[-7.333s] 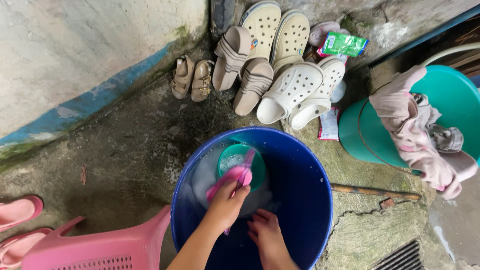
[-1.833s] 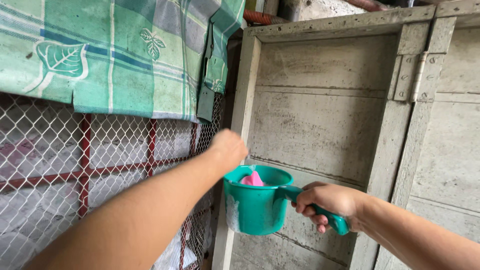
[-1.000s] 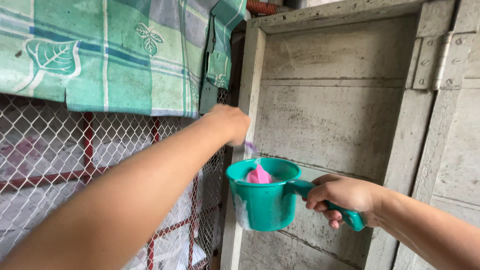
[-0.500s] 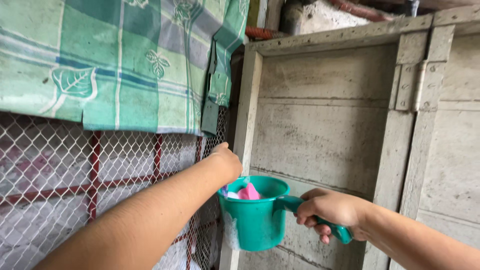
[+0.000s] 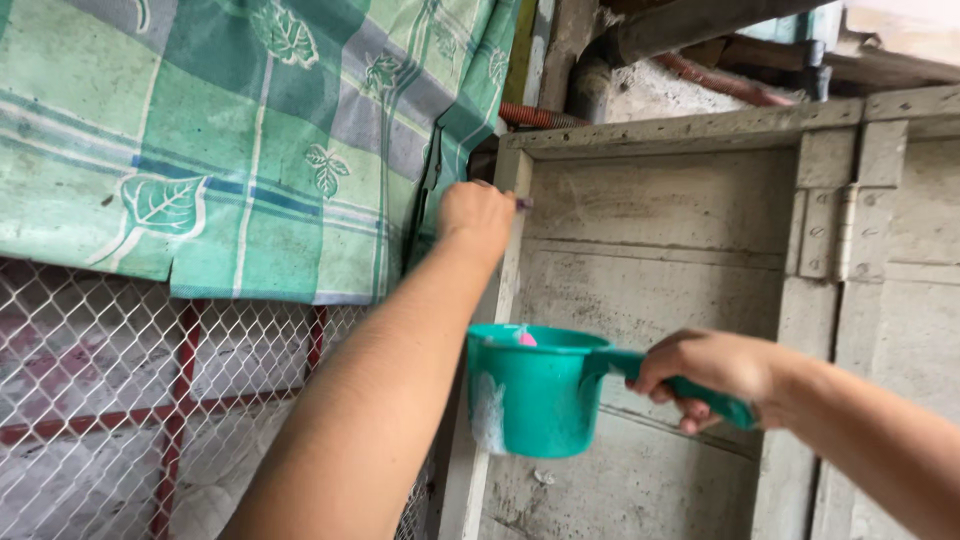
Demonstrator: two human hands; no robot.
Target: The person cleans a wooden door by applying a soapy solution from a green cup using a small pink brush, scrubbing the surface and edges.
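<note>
While the right hand (image 5: 700, 375) is gripping the teal dipper (image 5: 530, 390) by its handle, the left hand (image 5: 478, 215), fisted around a small purple-tipped object, is pressing against the grey wooden door frame (image 5: 515, 190) at 12 o'clock.

Green checked cloth with leaf print (image 5: 230, 130) hangs over white chain-link mesh on a red frame (image 5: 150, 400). Right of it: weathered grey wooden door (image 5: 690, 240) with a pale metal hinge (image 5: 850, 215).

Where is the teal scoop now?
In the head view, the teal scoop is low at centre, its handle held by the right hand, before the grey wooden door.
</note>
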